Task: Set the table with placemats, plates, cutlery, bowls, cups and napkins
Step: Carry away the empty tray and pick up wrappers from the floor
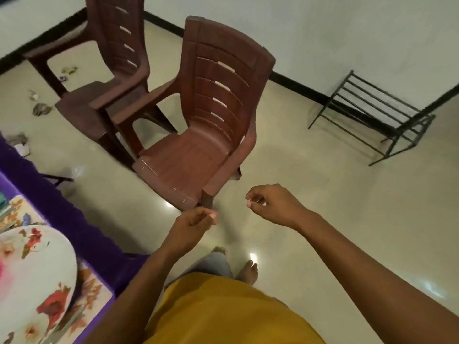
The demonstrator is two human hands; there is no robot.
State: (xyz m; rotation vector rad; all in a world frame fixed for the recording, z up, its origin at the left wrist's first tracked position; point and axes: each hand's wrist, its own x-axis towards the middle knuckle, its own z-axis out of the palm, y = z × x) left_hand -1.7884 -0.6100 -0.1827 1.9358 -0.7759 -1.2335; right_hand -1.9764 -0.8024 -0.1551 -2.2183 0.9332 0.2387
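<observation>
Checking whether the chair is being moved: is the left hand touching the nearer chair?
Cannot tell. In the head view the left hand overlaps the nearer chair's front leg; no clear contact or gap.

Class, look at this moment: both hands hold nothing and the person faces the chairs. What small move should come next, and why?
Probably turn left, back to the table. Left hand and right hand hang loosely curled over bare floor, while the floral plate on its placemat shows no cutlery beside it.
</observation>
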